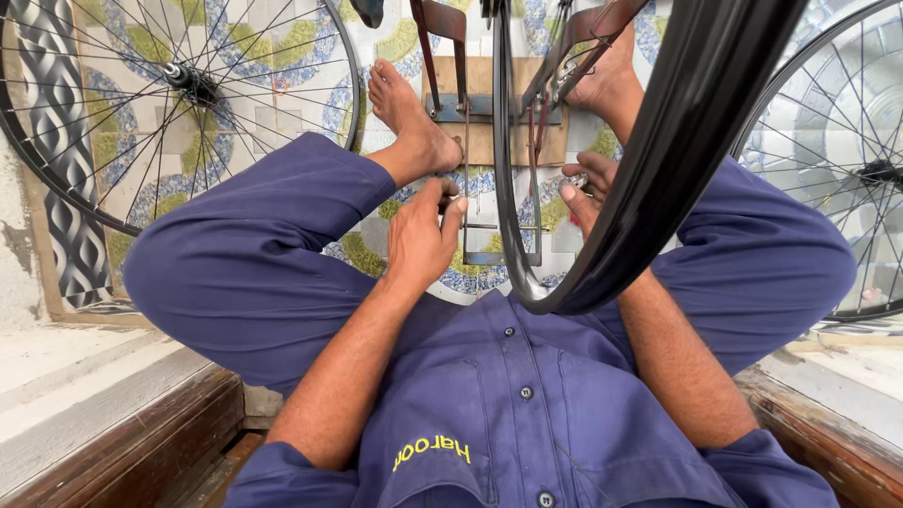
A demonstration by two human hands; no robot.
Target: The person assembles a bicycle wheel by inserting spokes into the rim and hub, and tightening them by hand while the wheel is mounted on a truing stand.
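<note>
No packages, signs or screens show here — the one thing of the kind is a small embroidered label (432, 451) on the blue work shirt (564, 414), low in the view near the chest. It is a short line of yellow stitched lettering, curved slightly and lying upside down to the camera.

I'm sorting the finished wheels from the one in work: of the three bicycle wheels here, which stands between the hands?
The black rim in the middle, upright in the rusty stand, between the left hand and right hand. The other two spoked wheels lie off to either side.
</note>
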